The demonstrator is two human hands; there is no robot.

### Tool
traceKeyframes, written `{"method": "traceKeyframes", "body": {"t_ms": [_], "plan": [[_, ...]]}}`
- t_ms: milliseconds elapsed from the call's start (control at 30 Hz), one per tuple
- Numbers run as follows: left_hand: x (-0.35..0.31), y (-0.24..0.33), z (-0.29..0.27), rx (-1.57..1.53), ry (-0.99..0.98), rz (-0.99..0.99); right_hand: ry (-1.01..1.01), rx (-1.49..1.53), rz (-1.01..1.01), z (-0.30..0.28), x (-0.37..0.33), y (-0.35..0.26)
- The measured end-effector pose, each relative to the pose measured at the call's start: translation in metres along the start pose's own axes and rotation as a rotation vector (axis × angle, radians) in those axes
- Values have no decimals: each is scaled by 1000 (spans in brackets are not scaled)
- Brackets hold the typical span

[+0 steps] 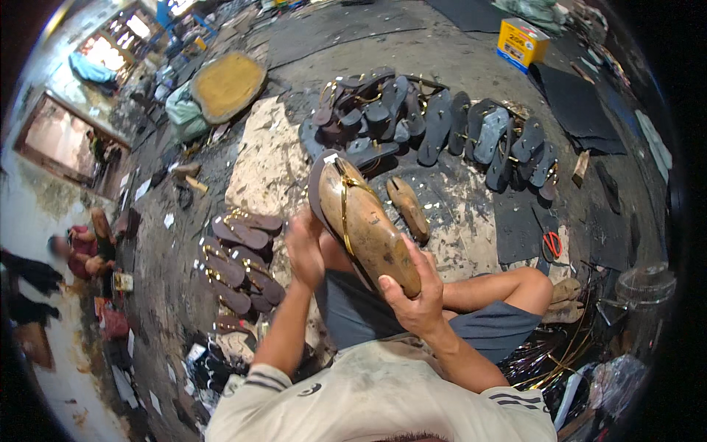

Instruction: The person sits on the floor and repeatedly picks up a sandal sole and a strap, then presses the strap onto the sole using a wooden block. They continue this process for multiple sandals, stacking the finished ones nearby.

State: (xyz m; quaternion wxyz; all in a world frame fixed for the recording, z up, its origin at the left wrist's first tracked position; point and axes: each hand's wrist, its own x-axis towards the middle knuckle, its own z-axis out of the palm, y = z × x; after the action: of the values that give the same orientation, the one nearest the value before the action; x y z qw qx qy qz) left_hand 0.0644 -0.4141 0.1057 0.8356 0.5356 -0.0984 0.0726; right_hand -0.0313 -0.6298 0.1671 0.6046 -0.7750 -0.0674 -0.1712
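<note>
One beige shirt (390,390) with dark-striped sleeves is filling the lower edge, above a pair of grey shorts (482,331). Two bare hands are working over the lap: the right hand (418,300) is grasping the heel end of one wooden last (377,230), its thumb pressing on one side and its fingers wrapping the other. The last is carrying one sandal (315,193), its dark sole lying underneath and its gold strap (349,210) crossing over the top. The blurred left hand (303,250) is hovering beside the sole; I cannot tell whether it is gripping or touching anything. Beyond, one smaller last (409,209) is lying on the floor, at least five brown sandals (221,269) are clustering at left, and over a dozen dark sandals (434,127) are spreading ahead. One yellow box (522,43) and one orange-handled pair of scissors (553,244) are resting at right.
</note>
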Motion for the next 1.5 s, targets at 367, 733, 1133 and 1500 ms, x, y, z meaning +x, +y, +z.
{"method": "traceKeyframes", "body": {"t_ms": [367, 733, 1133, 1500], "plan": [[53, 45, 67, -256, -39, -147, 110, -43, -222, 15, -6, -1], [-50, 21, 74, -133, 174, -377, -388, -70, -143, -13, -5, 30], [-135, 67, 77, -265, 184, -567, -396, 1097, 1182, -27, -79, 1], [-91, 72, 95, -390, 51, -414, -432, 1356, 1045, -33, -82, 41]]}}
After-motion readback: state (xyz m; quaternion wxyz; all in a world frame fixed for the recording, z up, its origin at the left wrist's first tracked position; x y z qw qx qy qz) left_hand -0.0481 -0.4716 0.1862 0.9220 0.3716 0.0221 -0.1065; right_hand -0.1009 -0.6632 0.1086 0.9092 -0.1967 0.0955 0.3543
